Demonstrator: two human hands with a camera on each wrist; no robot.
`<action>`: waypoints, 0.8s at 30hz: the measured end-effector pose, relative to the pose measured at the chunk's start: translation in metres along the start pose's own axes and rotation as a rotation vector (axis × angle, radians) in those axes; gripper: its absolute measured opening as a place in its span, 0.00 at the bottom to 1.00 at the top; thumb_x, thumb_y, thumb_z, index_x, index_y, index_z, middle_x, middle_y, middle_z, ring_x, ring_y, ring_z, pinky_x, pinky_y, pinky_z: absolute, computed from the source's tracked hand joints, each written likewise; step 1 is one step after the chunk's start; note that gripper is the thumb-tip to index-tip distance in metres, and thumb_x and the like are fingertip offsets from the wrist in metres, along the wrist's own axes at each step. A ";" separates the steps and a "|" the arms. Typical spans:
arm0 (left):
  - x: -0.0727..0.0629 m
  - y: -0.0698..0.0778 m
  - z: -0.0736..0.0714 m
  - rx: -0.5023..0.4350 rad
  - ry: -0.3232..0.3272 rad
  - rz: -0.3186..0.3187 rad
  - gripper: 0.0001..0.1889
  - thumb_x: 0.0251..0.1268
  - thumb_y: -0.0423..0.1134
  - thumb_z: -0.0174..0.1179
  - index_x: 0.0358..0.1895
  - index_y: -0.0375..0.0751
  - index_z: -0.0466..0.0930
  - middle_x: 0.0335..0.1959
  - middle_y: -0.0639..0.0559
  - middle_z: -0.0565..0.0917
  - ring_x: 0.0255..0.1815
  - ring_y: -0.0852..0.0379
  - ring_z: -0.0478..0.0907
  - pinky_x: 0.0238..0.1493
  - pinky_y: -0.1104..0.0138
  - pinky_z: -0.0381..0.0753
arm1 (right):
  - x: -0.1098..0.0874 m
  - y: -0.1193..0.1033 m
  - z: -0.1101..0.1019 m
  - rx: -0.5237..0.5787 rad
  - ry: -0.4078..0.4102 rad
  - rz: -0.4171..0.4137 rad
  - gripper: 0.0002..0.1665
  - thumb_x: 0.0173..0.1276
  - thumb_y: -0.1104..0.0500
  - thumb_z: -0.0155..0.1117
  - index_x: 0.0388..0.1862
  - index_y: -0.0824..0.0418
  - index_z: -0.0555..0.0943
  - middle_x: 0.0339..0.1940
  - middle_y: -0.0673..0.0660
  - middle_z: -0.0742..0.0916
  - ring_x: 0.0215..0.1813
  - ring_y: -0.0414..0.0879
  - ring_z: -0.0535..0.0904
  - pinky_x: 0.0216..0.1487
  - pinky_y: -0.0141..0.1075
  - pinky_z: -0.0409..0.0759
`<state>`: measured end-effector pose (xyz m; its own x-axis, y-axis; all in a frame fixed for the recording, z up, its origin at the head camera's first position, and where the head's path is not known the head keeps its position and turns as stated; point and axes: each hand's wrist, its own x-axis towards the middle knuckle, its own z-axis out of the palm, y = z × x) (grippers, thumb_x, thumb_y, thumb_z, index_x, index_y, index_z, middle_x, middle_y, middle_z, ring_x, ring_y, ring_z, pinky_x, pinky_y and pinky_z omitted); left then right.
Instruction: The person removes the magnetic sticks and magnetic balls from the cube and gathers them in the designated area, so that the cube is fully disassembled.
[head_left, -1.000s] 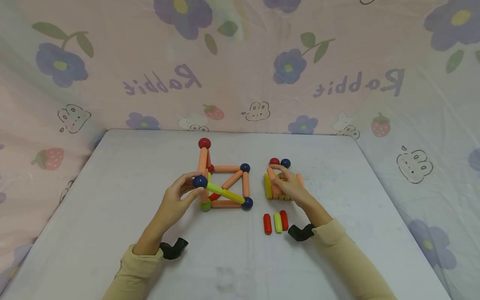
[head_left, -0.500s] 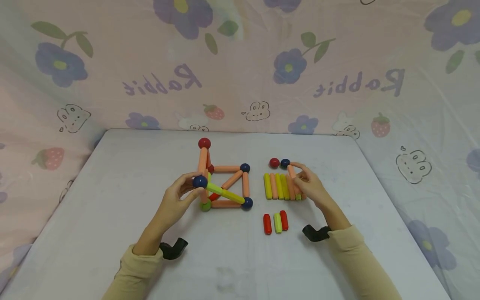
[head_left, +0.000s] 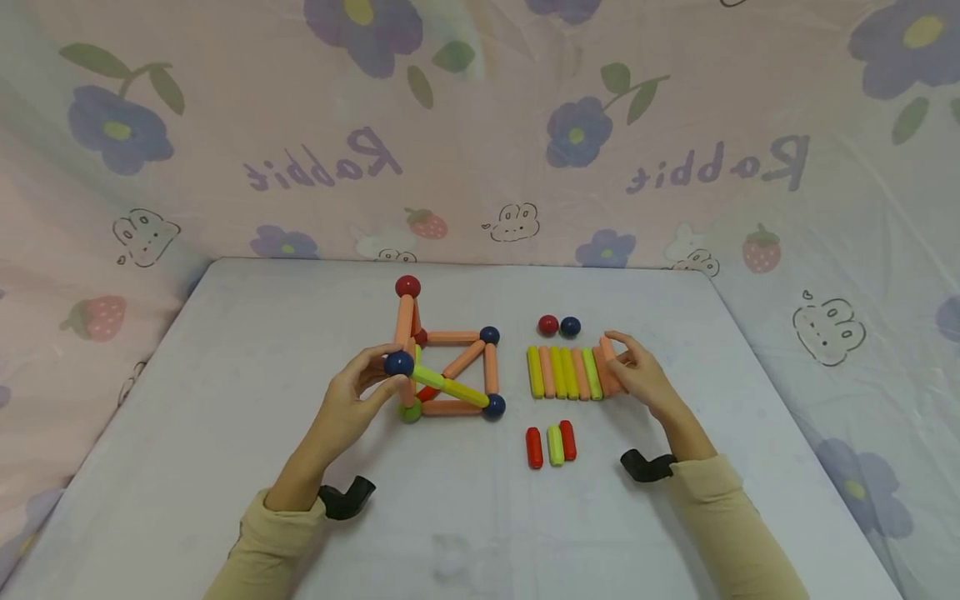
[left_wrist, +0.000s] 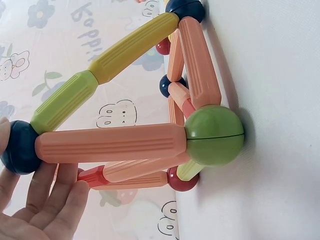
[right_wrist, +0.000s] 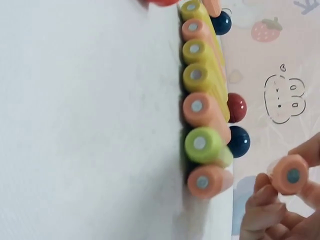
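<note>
My left hand holds a dark blue ball between thumb and fingers. The left wrist view shows that ball at the top of an upright peach magnetic rod rising from a green ball. A lime rod and a yellow rod slope down from the blue ball to another blue ball. Between thumb and fingers, my right hand pinches a loose peach rod, raised at the right end of a rod row.
Behind the row sit a red ball and a blue ball. Two short red rods and a short lime rod lie in front. The built frame's red top ball stands high at the back.
My right hand has carried the peach rod from over the row's left part to its right end, uncovering the rods between. My left hand and the frame have stayed in place.
</note>
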<state>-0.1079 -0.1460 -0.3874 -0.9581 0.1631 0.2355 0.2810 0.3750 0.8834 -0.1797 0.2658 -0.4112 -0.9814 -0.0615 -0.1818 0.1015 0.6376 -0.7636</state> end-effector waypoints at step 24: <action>0.001 -0.004 0.000 -0.037 -0.004 0.015 0.23 0.65 0.32 0.59 0.63 0.35 0.70 0.51 0.38 0.79 0.49 0.80 0.72 0.57 0.89 0.69 | 0.010 0.024 -0.002 -0.145 -0.072 0.089 0.34 0.72 0.60 0.52 0.71 0.74 0.57 0.44 0.68 0.77 0.36 0.44 0.73 0.34 0.30 0.73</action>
<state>-0.1106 -0.1475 -0.3910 -0.9536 0.1717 0.2473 0.2928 0.3383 0.8943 -0.1869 0.2819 -0.4306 -0.9548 -0.0514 -0.2928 0.1579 0.7469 -0.6460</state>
